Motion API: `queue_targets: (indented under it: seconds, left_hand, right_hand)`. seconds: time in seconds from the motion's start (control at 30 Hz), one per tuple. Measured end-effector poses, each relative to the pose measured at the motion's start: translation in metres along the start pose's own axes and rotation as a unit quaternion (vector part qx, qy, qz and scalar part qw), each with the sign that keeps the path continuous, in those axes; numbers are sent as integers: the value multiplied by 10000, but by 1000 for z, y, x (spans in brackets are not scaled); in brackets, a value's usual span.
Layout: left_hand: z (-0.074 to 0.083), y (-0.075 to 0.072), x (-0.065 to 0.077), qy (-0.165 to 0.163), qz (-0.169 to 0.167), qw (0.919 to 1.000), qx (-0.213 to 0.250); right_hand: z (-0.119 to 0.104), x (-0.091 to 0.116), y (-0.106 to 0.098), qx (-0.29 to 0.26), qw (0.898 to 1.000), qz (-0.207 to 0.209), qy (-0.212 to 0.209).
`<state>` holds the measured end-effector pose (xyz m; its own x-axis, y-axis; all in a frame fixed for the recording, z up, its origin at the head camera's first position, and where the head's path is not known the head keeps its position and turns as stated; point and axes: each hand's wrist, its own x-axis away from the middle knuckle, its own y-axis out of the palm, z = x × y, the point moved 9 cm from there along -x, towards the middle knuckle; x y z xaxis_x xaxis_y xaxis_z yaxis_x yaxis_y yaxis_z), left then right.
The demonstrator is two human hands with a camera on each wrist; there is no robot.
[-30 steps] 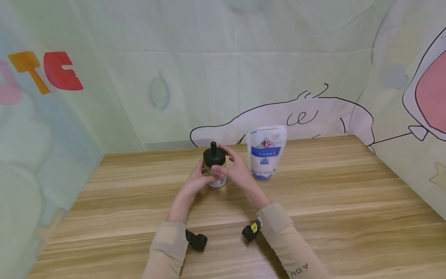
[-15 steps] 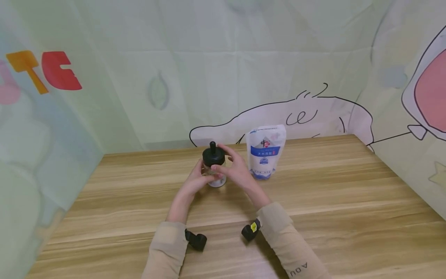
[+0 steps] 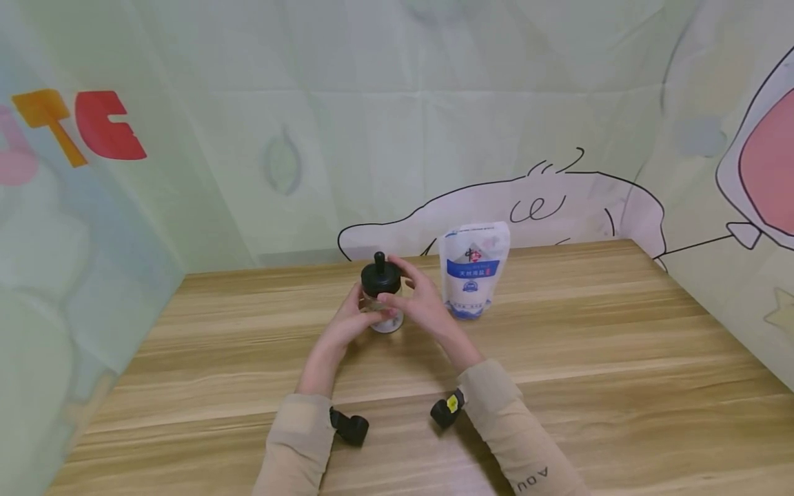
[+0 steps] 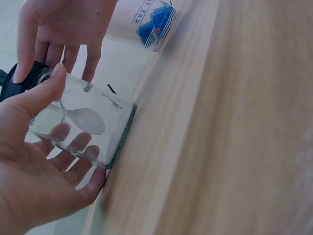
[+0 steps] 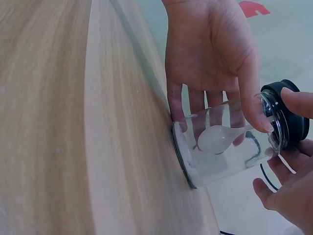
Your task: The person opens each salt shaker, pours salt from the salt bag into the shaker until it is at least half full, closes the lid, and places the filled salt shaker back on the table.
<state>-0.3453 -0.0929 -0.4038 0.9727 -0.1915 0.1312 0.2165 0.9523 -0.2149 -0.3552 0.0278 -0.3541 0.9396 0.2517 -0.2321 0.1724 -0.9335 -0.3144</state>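
A clear glass seasoning jar (image 3: pixel 389 324) with a black knobbed lid (image 3: pixel 381 280) stands upright on the wooden table. Inside it a white spoon (image 4: pixel 88 121) hangs down from the lid. A thin white layer (image 5: pixel 185 152) lies at the jar's bottom. My left hand (image 3: pixel 347 324) holds the glass body, thumb near the neck and fingers curled along the far side. My right hand (image 3: pixel 424 303) grips the lid, with its thumb in front and fingers round the other side. The lid sits on the jar's mouth; whether it is tight I cannot tell.
A white and blue salt pouch (image 3: pixel 473 293) stands upright just right of the jar, near my right hand. The wooden table (image 3: pixel 589 331) ends at a printed cloth backdrop (image 3: pixel 372 138) behind. Each forearm wears a black wrist camera.
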Motion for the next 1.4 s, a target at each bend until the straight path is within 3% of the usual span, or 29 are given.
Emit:
queue_targets:
  seconds: [0.4,0.93,1.4]
  left_hand:
    - [-2,-1,-3,52,12,10000,-67]
    - [-2,-1,-1,18,59,10000,-65]
    - [-2,0,-2,17,20,10000,-62]
  right_hand:
    - [2,0,3,-297,9995,25,-38]
    - [-2,2,2,-18,9991,365,-214]
    - [-3,3,1,8,9997,199,-101]
